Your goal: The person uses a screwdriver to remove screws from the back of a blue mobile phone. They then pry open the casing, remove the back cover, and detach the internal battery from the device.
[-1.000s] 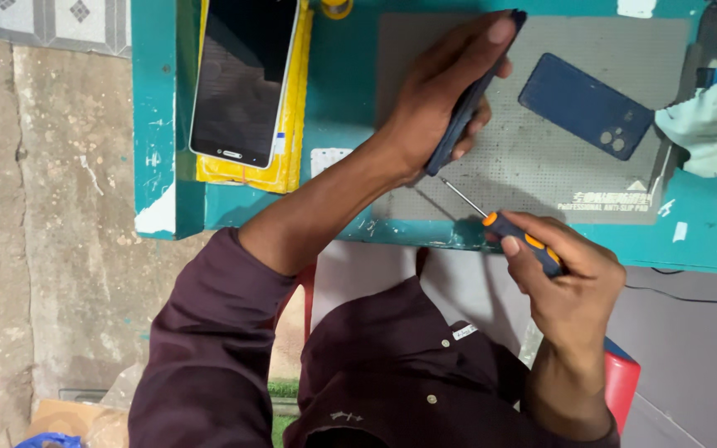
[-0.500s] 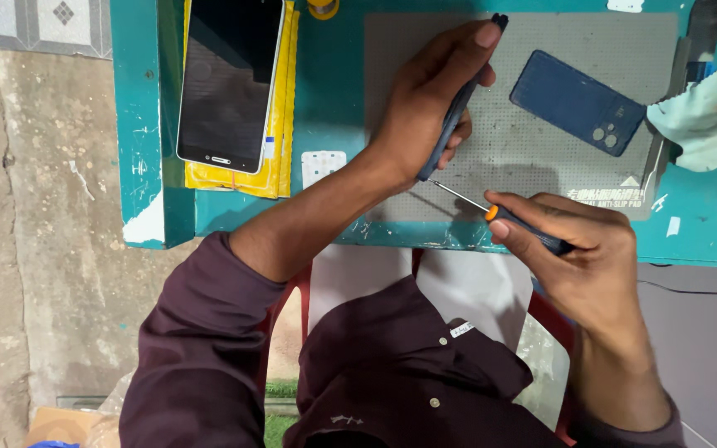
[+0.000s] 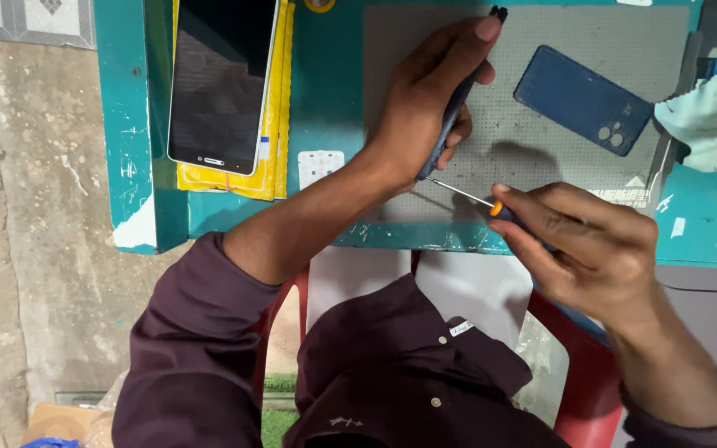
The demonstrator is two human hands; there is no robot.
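Phone (image 3: 456, 99), thin, stiff, judged light and fragile, stands on edge on the grey mat (image 3: 541, 158), left hand (image 3: 425, 108) fingers clamped along its sides; right hand (image 3: 591, 249) fingers pinch a screwdriver (image 3: 466, 192) at its lower end.

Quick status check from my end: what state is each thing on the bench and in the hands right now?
Left hand: gripping dark phone, tilted on edge.
Dark phone: held above grey mat, screwdriver tip at its lower end.
Right hand: gripping screwdriver.
Screwdriver: shaft pointing at phone.
Blue back cover: lying flat on mat, camera side up.
Tablet: screen dark, on yellow packet.
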